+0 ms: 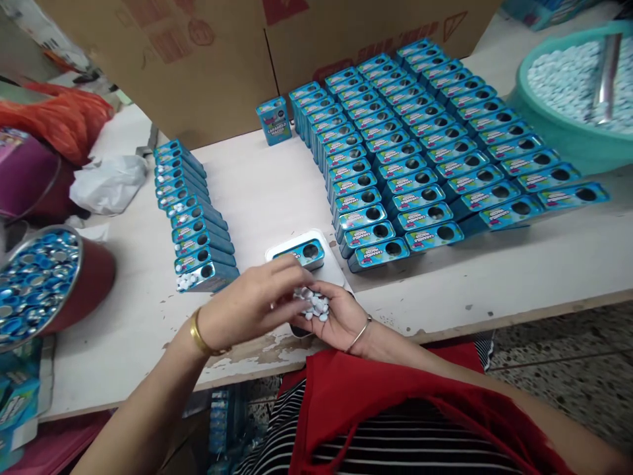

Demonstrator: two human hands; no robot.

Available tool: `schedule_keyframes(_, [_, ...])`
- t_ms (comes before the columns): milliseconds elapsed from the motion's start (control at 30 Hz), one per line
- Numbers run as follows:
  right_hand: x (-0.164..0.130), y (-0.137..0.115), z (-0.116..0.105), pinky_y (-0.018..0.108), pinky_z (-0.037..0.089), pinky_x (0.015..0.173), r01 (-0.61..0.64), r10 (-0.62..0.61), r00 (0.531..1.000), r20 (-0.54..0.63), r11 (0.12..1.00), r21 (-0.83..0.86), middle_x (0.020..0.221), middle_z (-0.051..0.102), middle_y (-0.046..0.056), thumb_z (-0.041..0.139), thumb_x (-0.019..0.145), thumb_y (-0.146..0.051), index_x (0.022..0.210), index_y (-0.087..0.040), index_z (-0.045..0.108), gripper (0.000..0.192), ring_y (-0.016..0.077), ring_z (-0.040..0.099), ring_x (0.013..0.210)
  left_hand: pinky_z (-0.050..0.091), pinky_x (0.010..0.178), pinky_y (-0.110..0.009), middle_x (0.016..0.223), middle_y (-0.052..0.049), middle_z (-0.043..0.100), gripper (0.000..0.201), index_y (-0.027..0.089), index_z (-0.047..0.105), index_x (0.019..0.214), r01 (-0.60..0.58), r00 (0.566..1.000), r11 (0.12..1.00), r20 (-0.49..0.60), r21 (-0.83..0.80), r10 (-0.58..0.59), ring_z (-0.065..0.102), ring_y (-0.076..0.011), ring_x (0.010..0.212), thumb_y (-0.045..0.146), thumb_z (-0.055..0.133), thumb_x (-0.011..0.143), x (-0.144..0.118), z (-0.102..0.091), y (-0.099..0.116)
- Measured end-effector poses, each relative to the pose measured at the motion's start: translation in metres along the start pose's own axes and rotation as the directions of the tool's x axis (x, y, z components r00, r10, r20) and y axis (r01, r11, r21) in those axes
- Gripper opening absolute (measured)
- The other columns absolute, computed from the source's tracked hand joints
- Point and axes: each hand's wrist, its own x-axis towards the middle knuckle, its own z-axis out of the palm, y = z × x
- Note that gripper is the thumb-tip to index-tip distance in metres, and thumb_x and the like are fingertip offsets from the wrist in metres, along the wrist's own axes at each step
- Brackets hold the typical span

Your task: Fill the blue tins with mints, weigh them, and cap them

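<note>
My right hand [341,318], palm up and cupped, holds a small heap of white candies [316,307] near the table's front edge. My left hand [267,293] reaches over that palm, its fingers apart and partly stretched out at the candies; its thumb is hidden. Just beyond both hands, a blue candy tin [297,253] with a round hole in its top sits on a white scale [319,237], partly covered by my left fingers. Left of my left hand stands a row of blue tins [205,254], several with white candies on top.
Many holed blue tins [376,198] stand in rows at the right. One tin [275,124] stands apart by a cardboard box [217,79]. A green basin [558,132] of candies with a metal scoop [606,79] is far right. A red bucket [93,284] holds blue-and-silver lids at left.
</note>
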Motion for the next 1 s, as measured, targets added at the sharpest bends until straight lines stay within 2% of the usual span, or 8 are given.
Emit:
schedule_keyframes(67, [-0.009,-0.002,-0.001,0.029,0.058,0.067,-0.007,0.007,1.000,0.006,1.000,0.016,0.079,0.071,0.011,0.034,0.094,-0.019,0.086,-0.008,0.062,0.031,0.0156,0.069,0.069,0.048,0.067,-0.024,0.096,-0.006,0.059,0.021,0.018,0.056,0.108,-0.009,0.999,1.000,-0.041,0.019,0.010,0.057,-0.0123,0.080,0.025,0.054,0.088,-0.002,0.001,0.010])
schedule_keyframes(133, [-0.023,-0.006,-0.007,0.031,0.058,0.074,-0.007,0.007,1.000,-0.014,1.000,-0.001,0.084,0.072,0.013,0.035,0.094,-0.020,0.089,-0.006,0.063,0.031,0.0183,0.070,0.078,0.049,0.068,-0.025,0.098,-0.006,0.061,0.022,0.019,0.058,0.108,0.043,0.972,0.998,-0.231,0.046,-0.031,0.058,-0.0126,0.081,0.024,0.058,0.086,-0.008,-0.002,0.012])
schedule_keyframes(233, [-0.049,-0.016,-0.024,0.032,0.057,0.082,0.046,-0.048,0.994,-0.103,0.999,-0.019,0.087,0.072,0.014,0.039,0.093,-0.019,0.091,-0.007,0.064,0.028,0.0214,0.070,0.090,0.047,0.064,-0.027,0.090,-0.003,0.063,0.018,0.022,0.062,0.100,0.199,0.818,0.980,-0.551,0.002,-0.165,0.059,-0.0126,0.076,0.019,0.062,0.083,-0.025,-0.009,0.004])
schedule_keyframes(267, [-0.057,-0.020,-0.032,0.032,0.057,0.084,0.079,-0.081,0.987,-0.142,0.997,-0.016,0.088,0.073,0.013,0.041,0.092,-0.018,0.091,-0.007,0.065,0.026,0.0212,0.070,0.092,0.047,0.063,-0.028,0.087,-0.002,0.063,0.016,0.023,0.063,0.098,0.239,0.768,0.971,-0.606,-0.026,-0.206,0.059,-0.0128,0.075,0.018,0.063,0.082,-0.030,-0.010,0.000])
schedule_keyframes(333, [-0.073,-0.028,-0.046,0.031,0.057,0.085,0.148,-0.148,0.963,-0.225,0.989,-0.013,0.089,0.073,0.012,0.042,0.091,-0.017,0.092,-0.009,0.066,0.025,0.0204,0.070,0.093,0.046,0.061,-0.029,0.083,-0.001,0.064,0.014,0.023,0.065,0.093,0.280,0.722,0.959,-0.647,-0.054,-0.247,0.058,-0.0127,0.072,0.018,0.064,0.081,-0.040,-0.010,-0.007])
schedule_keyframes(567, [-0.095,-0.033,-0.059,0.031,0.059,0.079,0.264,-0.253,0.866,-0.431,0.964,-0.036,0.088,0.074,0.013,0.034,0.093,-0.015,0.091,-0.009,0.067,0.033,0.0214,0.070,0.092,0.045,0.062,-0.027,0.079,0.001,0.064,0.008,0.022,0.064,0.090,0.333,0.753,0.943,-0.600,-0.006,-0.269,0.058,-0.0115,0.070,0.024,0.062,0.082,-0.043,-0.002,-0.012])
schedule_keyframes(867, [-0.093,-0.028,-0.059,0.031,0.058,0.080,0.243,-0.232,0.899,-0.371,0.970,-0.015,0.090,0.074,0.014,0.037,0.092,-0.015,0.093,-0.008,0.068,0.032,0.0215,0.070,0.093,0.045,0.064,-0.028,0.086,-0.002,0.063,0.013,0.021,0.062,0.095,0.318,0.841,0.946,-0.480,0.063,-0.251,0.056,-0.0128,0.074,0.029,0.057,0.087,-0.033,0.003,-0.015])
schedule_keyframes(1000, [-0.090,-0.026,-0.060,0.031,0.058,0.079,0.250,-0.232,0.898,-0.374,0.968,0.000,0.092,0.074,0.016,0.042,0.090,-0.014,0.092,-0.007,0.069,0.028,0.0229,0.070,0.093,0.047,0.077,-0.034,0.105,-0.008,0.060,0.049,0.021,0.051,0.121,0.283,0.913,0.939,-0.353,0.194,-0.202,0.056,-0.0203,0.094,0.045,0.063,0.080,-0.015,0.013,-0.014])
